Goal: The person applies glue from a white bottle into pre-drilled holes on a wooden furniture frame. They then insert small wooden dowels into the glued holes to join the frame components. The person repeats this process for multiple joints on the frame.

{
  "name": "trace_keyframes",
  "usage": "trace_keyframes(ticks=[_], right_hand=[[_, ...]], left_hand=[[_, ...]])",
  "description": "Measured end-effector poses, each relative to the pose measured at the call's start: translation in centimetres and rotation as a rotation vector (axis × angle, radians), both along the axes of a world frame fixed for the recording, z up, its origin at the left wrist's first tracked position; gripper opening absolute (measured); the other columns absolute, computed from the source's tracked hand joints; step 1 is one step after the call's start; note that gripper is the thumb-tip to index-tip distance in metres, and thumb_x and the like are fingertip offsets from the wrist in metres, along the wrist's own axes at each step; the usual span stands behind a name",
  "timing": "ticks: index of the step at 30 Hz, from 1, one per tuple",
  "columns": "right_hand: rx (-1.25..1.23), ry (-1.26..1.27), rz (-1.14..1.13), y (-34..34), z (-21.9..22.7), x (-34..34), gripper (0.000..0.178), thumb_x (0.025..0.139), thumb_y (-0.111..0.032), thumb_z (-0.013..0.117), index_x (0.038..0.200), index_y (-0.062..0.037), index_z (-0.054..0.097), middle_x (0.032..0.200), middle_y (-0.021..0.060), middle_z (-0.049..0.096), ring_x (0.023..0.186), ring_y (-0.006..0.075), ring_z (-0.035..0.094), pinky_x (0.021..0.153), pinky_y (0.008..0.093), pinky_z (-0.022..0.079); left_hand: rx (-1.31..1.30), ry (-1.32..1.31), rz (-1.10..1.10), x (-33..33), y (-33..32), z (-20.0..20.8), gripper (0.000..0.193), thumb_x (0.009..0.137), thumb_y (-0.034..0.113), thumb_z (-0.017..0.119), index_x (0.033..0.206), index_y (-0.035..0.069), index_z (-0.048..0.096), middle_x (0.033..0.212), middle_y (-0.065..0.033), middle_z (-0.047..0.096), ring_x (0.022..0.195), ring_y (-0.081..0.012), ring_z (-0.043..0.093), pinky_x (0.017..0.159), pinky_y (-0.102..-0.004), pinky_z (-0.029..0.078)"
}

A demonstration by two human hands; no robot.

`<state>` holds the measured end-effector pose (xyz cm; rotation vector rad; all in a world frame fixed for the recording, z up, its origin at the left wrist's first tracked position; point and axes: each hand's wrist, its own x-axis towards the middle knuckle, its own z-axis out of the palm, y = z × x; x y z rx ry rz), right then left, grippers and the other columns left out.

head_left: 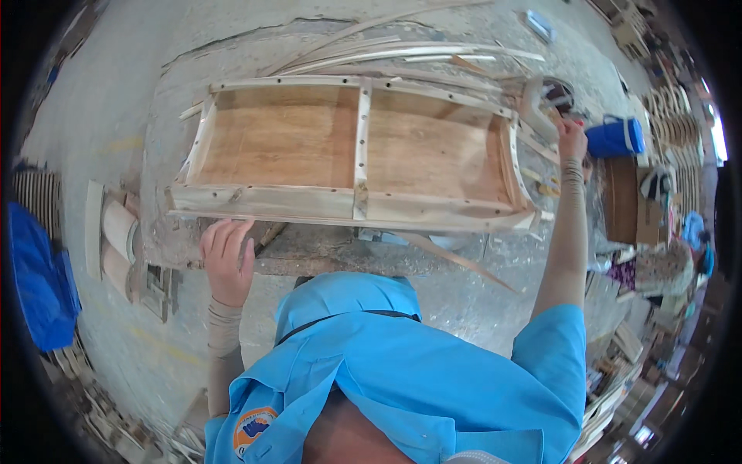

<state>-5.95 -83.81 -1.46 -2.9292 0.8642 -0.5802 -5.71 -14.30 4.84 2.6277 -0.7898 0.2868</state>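
A shallow wooden frame (362,147) with two plywood-backed compartments lies before me. Dark round spots, like fastener heads or holes, dot its rails and middle divider. At the frame's near left edge, my left hand (228,259) has its fingers spread, the tips at or against the rail; exact contact is hard to tell. My right hand (573,141) is past the frame's right end, with its fingers closed. Beside those fingers are a pale curved piece (533,108) and a dark round object (558,96). What the right hand holds, if anything, is hidden.
Long thin wood strips (417,52) lie beyond the frame. A blue cooler jug (616,137) and a cardboard box (621,199) stand at the right. Curved wooden pieces (118,240) rest at the left, near a blue bag (42,278). One loose strip (456,257) points toward me.
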Motion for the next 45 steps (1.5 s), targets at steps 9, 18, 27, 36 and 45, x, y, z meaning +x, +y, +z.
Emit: trace_keyframes(ticks=[9,18,27,36,45], right_hand=[[-0.2,0.441,0.257,-19.0,-13.3,6.3,0.044,0.084,-0.047,0.051,0.109,-0.0119,0.063,0.099,0.0195,0.066,0.084,0.0388,0.064,0.065,0.0469,0.052],[-0.286,0.809,0.093,-23.3,-12.6,8.8,0.047,0.084,-0.044,0.054,0.119,-0.0139,0.057,0.1,0.0203,0.064,0.084,0.0342,0.065,0.071,0.0441,0.053],[0.291,0.019,0.049,-11.0,-7.1,3.7,0.032,0.087,-0.03,0.057,0.104,-0.0044,0.066,0.089,0.01,0.069,0.076,0.0217,0.064,0.071,0.0332,0.049],[1.095,-0.468,0.145,11.9,1.0,-8.4,0.015,0.094,-0.023,0.055,0.088,-0.0091,0.057,0.077,-0.0033,0.053,0.073,0.0051,0.05,0.066,0.0204,0.04],[1.306,-0.676,0.072,38.2,2.8,-13.3,0.011,0.094,-0.014,0.054,0.098,-0.0045,0.057,0.086,-0.0006,0.054,0.078,0.0077,0.05,0.074,0.0233,0.043]], left_hand=[[0.136,0.096,0.342,-6.0,2.6,-0.2,0.028,0.073,0.008,0.064,0.101,0.01,0.063,0.099,-0.0042,0.059,0.101,-0.0242,0.052,0.089,-0.039,0.039],[0.161,0.264,0.389,-8.9,5.3,-3.3,0.029,0.072,0.008,0.064,0.101,0.011,0.061,0.096,-0.0048,0.057,0.105,-0.0244,0.05,0.09,-0.0383,0.039],[0.105,0.158,0.497,-6.3,9.1,-3.5,0.026,0.073,0.01,0.064,0.099,0.01,0.061,0.094,-0.0061,0.058,0.094,-0.0261,0.053,0.085,-0.0384,0.042],[-0.589,0.378,0.835,2.4,18.1,-11.8,0.067,0.074,0.018,0.072,0.134,0.01,0.042,0.117,-0.0135,0.057,0.101,-0.0253,0.057,0.09,-0.0359,0.045],[-0.702,0.338,0.435,9.5,19.8,-19.8,0.066,0.072,0.018,0.076,0.129,0.004,0.046,0.116,-0.0179,0.055,0.101,-0.0274,0.058,0.089,-0.0346,0.046]])
